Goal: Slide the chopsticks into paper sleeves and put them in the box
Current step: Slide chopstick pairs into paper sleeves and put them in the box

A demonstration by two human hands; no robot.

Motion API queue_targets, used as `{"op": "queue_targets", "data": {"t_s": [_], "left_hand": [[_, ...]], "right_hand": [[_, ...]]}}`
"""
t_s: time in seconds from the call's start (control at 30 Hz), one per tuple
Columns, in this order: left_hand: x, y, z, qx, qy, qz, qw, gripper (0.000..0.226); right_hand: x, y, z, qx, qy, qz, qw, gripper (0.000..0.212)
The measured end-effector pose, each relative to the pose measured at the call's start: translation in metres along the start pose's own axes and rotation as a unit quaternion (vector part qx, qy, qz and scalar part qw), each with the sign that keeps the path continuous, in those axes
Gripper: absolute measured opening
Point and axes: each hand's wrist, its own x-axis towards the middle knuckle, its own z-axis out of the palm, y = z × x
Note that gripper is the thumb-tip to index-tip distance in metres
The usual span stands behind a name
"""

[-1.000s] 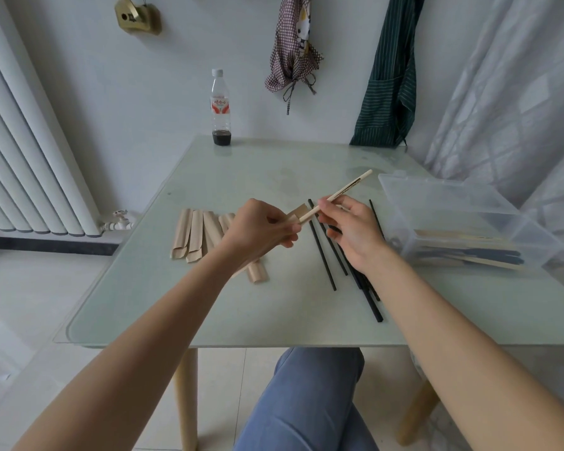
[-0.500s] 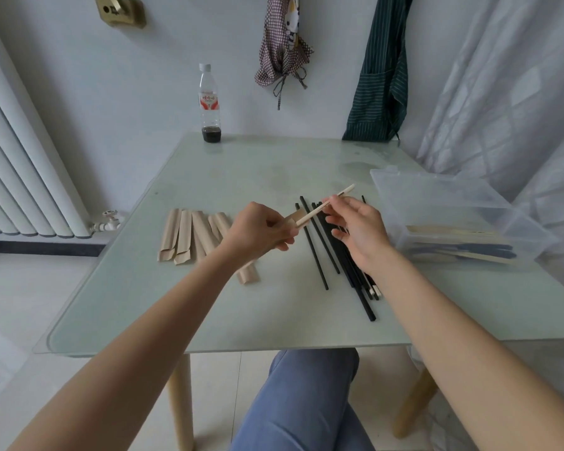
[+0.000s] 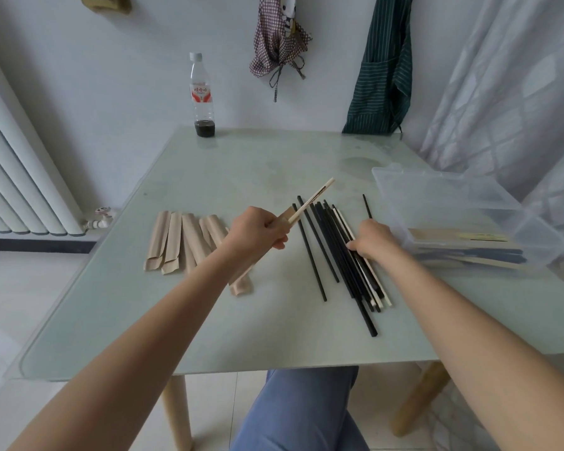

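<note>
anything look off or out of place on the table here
One black chopstick lies alone beside the clear box, apart from the loose chopstick pile that the right hand is touching. A paper sleeve also lies apart from the sleeve row. No spills or damage show.
</note>
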Motion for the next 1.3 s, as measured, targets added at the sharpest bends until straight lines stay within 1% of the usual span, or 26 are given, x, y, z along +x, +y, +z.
{"op": "queue_targets", "data": {"t_s": [0.07,0.17,0.23,0.3,0.37,0.47,0.53,0.63,0.7,0.8,0.9,1.0,1.13,1.3], "left_hand": [[0.002,0.000,0.002,-0.001,0.001,0.001,1.000,0.021],[0.004,0.001,0.004,-0.009,0.004,0.001,1.000,0.021],[0.005,0.002,0.005,-0.014,0.004,0.002,1.000,0.022],[0.005,0.001,0.004,-0.018,0.011,0.005,1.000,0.024],[0.006,0.001,0.001,-0.018,0.027,0.006,0.999,0.025],[0.004,-0.002,-0.007,-0.014,0.070,0.004,0.997,0.020],[0.005,-0.007,-0.014,-0.018,0.105,-0.011,0.994,0.017],[0.004,-0.014,-0.025,-0.038,0.137,-0.033,0.989,0.017],[0.001,-0.017,-0.032,-0.036,0.146,-0.041,0.988,0.018],[-0.004,-0.020,-0.039,-0.024,0.134,-0.046,0.990,0.017],[-0.009,-0.019,-0.043,-0.015,0.116,-0.035,0.993,0.018],[-0.014,-0.019,-0.047,-0.013,0.099,-0.012,0.995,0.021],[-0.019,-0.019,-0.051,0.036,0.079,0.014,0.996,0.017],[-0.025,-0.015,-0.056,0.083,0.051,0.039,0.994,0.010]], "right_hand": [[0.000,0.001,-0.003,0.008,-0.018,0.013,1.000,0.039],[-0.001,0.002,-0.004,0.031,-0.026,0.025,0.999,0.042],[-0.002,0.003,-0.002,0.040,-0.010,0.019,0.999,0.036],[-0.004,0.003,0.001,0.048,0.022,0.003,0.999,0.024],[-0.004,0.001,0.002,0.060,0.048,-0.029,0.997,0.030],[-0.013,-0.008,-0.003,0.160,0.047,-0.099,0.981,0.020],[-0.022,-0.016,-0.006,0.183,0.051,-0.144,0.971,0.021],[-0.031,-0.025,-0.007,0.117,0.056,-0.193,0.973,0.021],[-0.035,-0.028,-0.009,0.112,0.067,-0.204,0.970,0.021],[-0.042,-0.031,-0.013,0.129,0.085,-0.237,0.959,0.020],[-0.048,-0.035,-0.018,0.098,0.118,-0.261,0.953,0.020],[-0.051,-0.037,-0.023,0.052,0.146,-0.267,0.951,0.022],[-0.055,-0.041,-0.026,0.020,0.173,-0.263,0.949,0.023],[-0.057,-0.042,-0.030,0.008,0.205,-0.253,0.946,0.013]]}}
